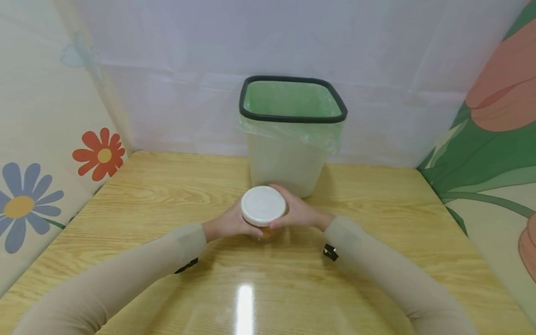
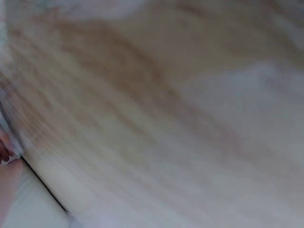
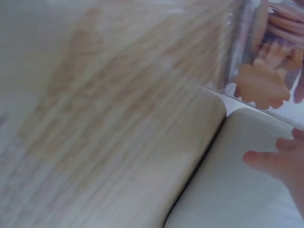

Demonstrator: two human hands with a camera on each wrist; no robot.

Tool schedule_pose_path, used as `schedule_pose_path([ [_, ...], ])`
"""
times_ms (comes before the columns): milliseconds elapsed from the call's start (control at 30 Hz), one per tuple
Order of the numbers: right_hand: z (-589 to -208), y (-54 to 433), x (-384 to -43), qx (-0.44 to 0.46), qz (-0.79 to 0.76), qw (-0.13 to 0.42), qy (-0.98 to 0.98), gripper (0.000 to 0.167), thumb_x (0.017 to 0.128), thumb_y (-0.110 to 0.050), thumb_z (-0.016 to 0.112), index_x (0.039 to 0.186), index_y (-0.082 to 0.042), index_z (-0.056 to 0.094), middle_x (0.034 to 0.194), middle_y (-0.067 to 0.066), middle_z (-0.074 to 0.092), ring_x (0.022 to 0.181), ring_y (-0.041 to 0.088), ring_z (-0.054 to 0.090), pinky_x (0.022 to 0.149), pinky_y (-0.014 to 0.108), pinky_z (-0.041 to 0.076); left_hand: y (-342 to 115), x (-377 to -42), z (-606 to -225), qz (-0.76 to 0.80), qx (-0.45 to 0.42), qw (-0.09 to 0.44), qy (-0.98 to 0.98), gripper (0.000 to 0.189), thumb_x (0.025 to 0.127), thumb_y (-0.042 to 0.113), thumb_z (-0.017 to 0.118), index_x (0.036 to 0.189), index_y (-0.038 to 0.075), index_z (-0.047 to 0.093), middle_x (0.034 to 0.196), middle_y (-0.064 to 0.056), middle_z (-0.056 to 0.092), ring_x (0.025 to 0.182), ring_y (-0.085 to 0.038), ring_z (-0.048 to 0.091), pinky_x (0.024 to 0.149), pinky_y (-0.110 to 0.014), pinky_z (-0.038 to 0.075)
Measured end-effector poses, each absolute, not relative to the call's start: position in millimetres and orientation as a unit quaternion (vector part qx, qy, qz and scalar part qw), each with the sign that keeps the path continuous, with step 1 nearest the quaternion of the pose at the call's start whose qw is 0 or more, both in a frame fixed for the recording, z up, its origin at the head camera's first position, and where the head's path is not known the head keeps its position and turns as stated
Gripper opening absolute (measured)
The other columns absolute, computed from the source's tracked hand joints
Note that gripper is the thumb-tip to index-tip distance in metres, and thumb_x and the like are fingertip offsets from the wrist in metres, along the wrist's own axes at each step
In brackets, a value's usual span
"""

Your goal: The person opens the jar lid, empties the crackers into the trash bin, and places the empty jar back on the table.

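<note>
A clear jar with a round white lid (image 1: 263, 205) stands upright on the table, in front of the bin. My left hand (image 1: 230, 222) grips the jar from the left, its thumb across the near side below the lid. On the opposite side my right hand (image 1: 299, 211) holds it too, with the thumb at the near edge of the lid and fingers round the far side. Through the clear wall in the right wrist view, brown scalloped cookies (image 3: 261, 85) show inside. Only part of the left hand (image 2: 8, 178) appears at the left wrist view's edge.
A pale bin (image 1: 284, 163) with a black rim and green liner stands behind the jar, against the white backdrop. Wood-grain table (image 1: 180, 186) spreads around it. Flower-patterned panels (image 1: 25, 204) flank both sides, and light glares off the table's near part.
</note>
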State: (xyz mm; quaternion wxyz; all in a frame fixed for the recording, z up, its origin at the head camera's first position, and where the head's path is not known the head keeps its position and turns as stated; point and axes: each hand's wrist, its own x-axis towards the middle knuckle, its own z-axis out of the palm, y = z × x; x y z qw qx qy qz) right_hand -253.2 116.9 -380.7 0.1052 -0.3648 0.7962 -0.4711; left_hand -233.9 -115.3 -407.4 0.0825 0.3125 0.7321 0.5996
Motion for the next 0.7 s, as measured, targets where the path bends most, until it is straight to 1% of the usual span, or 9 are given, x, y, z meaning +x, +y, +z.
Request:
schedule_pose_path([
  [67, -379, 118, -254, -0.366, -0.474, 0.115, 0.793, 0.119, 0.069, -0.043, 0.086, 0.149, 0.01, 0.017, 0.151, 0.032, 0.024, 0.139, 0.044, 0.026, 0.115, 0.054, 0.017, -116, -235, -408, 0.597, 0.315, 0.079, 0.734, 0.111, 0.059, 0.01, 0.093, 0.146, -0.002, 0.026, 0.14, -0.02, 0.043, 0.128, -0.033, 0.042, 0.113, -0.048, 0.024],
  [167, -377, 119, -250, -0.353, -0.469, 0.125, 0.799, 0.132, 0.063, -0.065, 0.078, 0.152, 0.007, 0.011, 0.156, 0.029, 0.016, 0.143, 0.04, 0.018, 0.116, 0.053, 0.014, -116, -235, -408, 0.597, 0.313, 0.079, 0.734, 0.11, 0.059, 0.008, 0.093, 0.146, -0.002, 0.027, 0.139, -0.019, 0.044, 0.128, -0.032, 0.042, 0.113, -0.047, 0.025],
  [267, -377, 121, -240, -0.319, -0.467, 0.113, 0.817, 0.134, 0.062, -0.07, 0.073, 0.153, 0.004, 0.009, 0.158, 0.025, 0.01, 0.144, 0.037, 0.013, 0.116, 0.052, 0.013, -115, -235, -410, 0.601, 0.312, 0.08, 0.731, 0.108, 0.059, 0.006, 0.093, 0.145, -0.001, 0.028, 0.139, -0.017, 0.046, 0.128, -0.031, 0.043, 0.113, -0.046, 0.025],
  [333, -378, 122, -233, -0.295, -0.462, 0.099, 0.831, 0.131, 0.064, -0.068, 0.073, 0.152, 0.005, 0.009, 0.157, 0.025, 0.01, 0.144, 0.038, 0.013, 0.115, 0.053, 0.014, -114, -235, -411, 0.603, 0.314, 0.079, 0.729, 0.107, 0.059, 0.006, 0.093, 0.145, 0.001, 0.029, 0.139, -0.016, 0.046, 0.128, -0.029, 0.044, 0.113, -0.045, 0.025],
  [400, -378, 121, -227, -0.276, -0.465, 0.09, 0.836, 0.126, 0.069, -0.062, 0.076, 0.152, 0.006, 0.01, 0.157, 0.026, 0.01, 0.143, 0.039, 0.013, 0.114, 0.055, 0.015, -114, -236, -412, 0.603, 0.317, 0.074, 0.729, 0.107, 0.059, 0.005, 0.093, 0.145, 0.001, 0.03, 0.138, -0.015, 0.047, 0.127, -0.028, 0.044, 0.113, -0.045, 0.025],
  [500, -378, 117, -221, -0.258, -0.476, 0.1, 0.835, 0.12, 0.074, -0.049, 0.081, 0.153, 0.004, 0.007, 0.158, 0.025, 0.007, 0.144, 0.039, 0.011, 0.114, 0.056, 0.014, -115, -236, -412, 0.6, 0.318, 0.068, 0.731, 0.106, 0.059, 0.007, 0.093, 0.145, 0.0, 0.03, 0.138, -0.016, 0.047, 0.127, -0.029, 0.044, 0.113, -0.045, 0.025],
  [567, -378, 113, -219, -0.25, -0.493, 0.105, 0.827, 0.119, 0.075, -0.041, 0.083, 0.153, 0.003, 0.005, 0.158, 0.025, 0.006, 0.144, 0.038, 0.01, 0.115, 0.055, 0.012, -115, -236, -411, 0.598, 0.315, 0.068, 0.734, 0.107, 0.06, 0.008, 0.093, 0.145, 0.0, 0.029, 0.138, -0.017, 0.046, 0.128, -0.029, 0.044, 0.113, -0.046, 0.024],
  [633, -379, 108, -218, -0.249, -0.511, 0.099, 0.817, 0.117, 0.075, -0.033, 0.085, 0.154, 0.002, 0.006, 0.158, 0.024, 0.012, 0.144, 0.037, 0.015, 0.115, 0.054, 0.013, -116, -235, -410, 0.595, 0.312, 0.07, 0.737, 0.108, 0.06, 0.009, 0.093, 0.146, 0.0, 0.028, 0.139, -0.017, 0.045, 0.128, -0.03, 0.043, 0.113, -0.047, 0.024],
  [700, -380, 104, -217, -0.253, -0.527, 0.082, 0.807, 0.113, 0.074, -0.024, 0.086, 0.153, 0.002, 0.011, 0.156, 0.023, 0.022, 0.142, 0.035, 0.023, 0.115, 0.053, 0.015, -116, -234, -409, 0.593, 0.308, 0.072, 0.74, 0.109, 0.06, 0.009, 0.093, 0.146, 0.001, 0.027, 0.14, -0.016, 0.044, 0.129, -0.03, 0.042, 0.113, -0.047, 0.024],
])
